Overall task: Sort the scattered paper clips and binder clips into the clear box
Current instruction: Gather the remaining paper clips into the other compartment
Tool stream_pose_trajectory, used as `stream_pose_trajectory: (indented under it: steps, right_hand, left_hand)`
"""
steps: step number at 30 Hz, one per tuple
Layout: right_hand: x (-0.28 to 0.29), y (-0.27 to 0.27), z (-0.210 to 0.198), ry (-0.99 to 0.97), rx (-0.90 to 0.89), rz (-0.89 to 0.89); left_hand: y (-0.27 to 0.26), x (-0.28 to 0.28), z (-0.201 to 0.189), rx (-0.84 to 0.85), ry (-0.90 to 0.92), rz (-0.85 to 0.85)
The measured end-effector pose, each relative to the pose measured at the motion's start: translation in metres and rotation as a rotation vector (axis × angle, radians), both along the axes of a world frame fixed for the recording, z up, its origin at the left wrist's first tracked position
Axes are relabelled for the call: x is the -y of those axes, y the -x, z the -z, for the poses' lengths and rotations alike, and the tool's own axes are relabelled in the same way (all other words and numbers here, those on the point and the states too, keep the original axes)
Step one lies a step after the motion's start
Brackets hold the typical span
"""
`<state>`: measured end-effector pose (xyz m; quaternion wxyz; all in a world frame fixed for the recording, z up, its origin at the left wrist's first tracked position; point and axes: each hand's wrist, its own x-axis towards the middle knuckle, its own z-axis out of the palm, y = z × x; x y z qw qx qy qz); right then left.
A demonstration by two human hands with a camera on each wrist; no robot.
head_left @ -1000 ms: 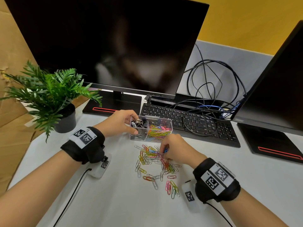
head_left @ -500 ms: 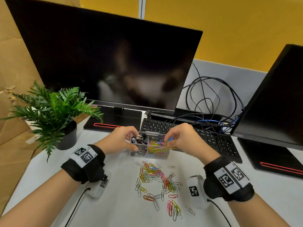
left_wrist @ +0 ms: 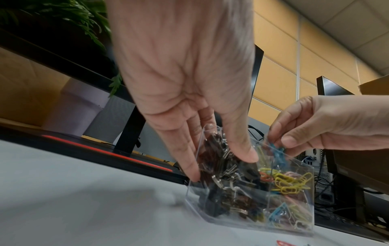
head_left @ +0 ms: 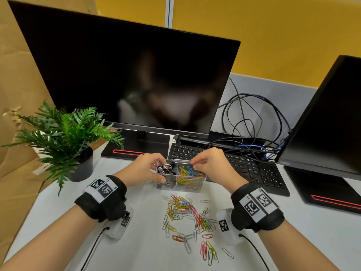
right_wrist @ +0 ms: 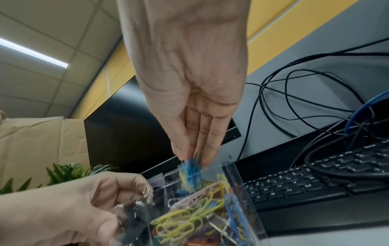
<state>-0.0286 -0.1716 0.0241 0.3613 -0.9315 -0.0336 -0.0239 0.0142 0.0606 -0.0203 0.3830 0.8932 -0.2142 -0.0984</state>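
Observation:
The clear box stands on the white table in front of the keyboard. Its left compartment holds black binder clips; the right one holds coloured paper clips. My left hand grips the box's left end, thumb on the front wall. Over the right compartment my right hand pinches a few blue paper clips, which hang at the box's rim. Several loose coloured paper clips lie scattered on the table in front of the box.
A black keyboard with tangled cables lies just behind the box. A large monitor stands behind, a second one at the right. A potted plant stands at the left.
My right hand has lifted from the scattered pile to above the box's right compartment, carrying blue paper clips. The left hand has kept its hold on the box.

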Motion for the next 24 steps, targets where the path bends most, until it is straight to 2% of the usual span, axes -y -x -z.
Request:
stream_pose_trajectory:
  steps: [5,10,13,16,19,24]
  right_hand:
    - [0.014,0.015,-0.008,0.052,-0.006,0.001]
    - [0.034,0.050,0.003,0.275,-0.373,-0.105]
    - [0.043,0.065,0.019,0.411,-0.488,-0.049]
    - [0.043,0.073,0.030,0.432,-0.509,0.002]
    - [0.032,0.074,0.038,0.426,-0.518,-0.042]
    - [0.012,0.074,0.038,0.305,-0.386,-0.065]
  left_hand:
    - [0.002,0.001,-0.002,0.014,-0.005,-0.002]
    - [0.001,-0.001,0.000,0.027,-0.020,-0.004]
    - [-0.001,0.000,0.001,0.033,-0.019,0.001]
    - [-0.001,0.001,0.001,0.027,-0.021,0.004]
    - [-0.001,0.002,0.002,0.037,-0.023,0.009]
    - [-0.002,0.002,0.002,0.042,-0.031,0.005]
